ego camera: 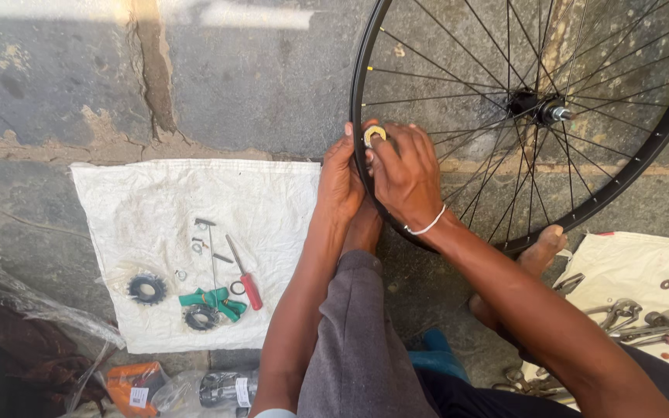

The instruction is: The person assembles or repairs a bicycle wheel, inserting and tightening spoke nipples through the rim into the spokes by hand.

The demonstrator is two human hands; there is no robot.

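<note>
Two hands meet at the left edge of a black bicycle wheel rim (365, 93), which stands upright on the stone floor (56, 93) with its hub (540, 108) and thin spokes (458, 85) off to the right. The left hand (340, 182) wraps the rim from the left, its fingers curled together around the metal and steadying it. The right hand (406, 174), with a white band (427, 226) on its wrist, pinches a small yellow spoke tool (374, 135) between thumb and forefinger, right against the rim just above the left hand's fingertips. The wheel seems braced only by that left-hand grip and by the person's bare foot (540, 251) near its lower edge, so I judge it could roll or tip if the grip eases while the right hand twists. The yellow tool is small and held only at the fingertips; a slip there could send it to the floor or let it skid off whatever it sits on, though the contact point itself is hidden by the fingers. To the left a white cloth (118, 201) carries two toothed sprockets (147, 289), a green-handled tool (214, 300), a red-handled screwdriver (245, 280) and small loose bits, all well apart from the hands; a knee shifting outward could scatter them. Another cloth at the right holds metal wrenches (621, 313).
</note>
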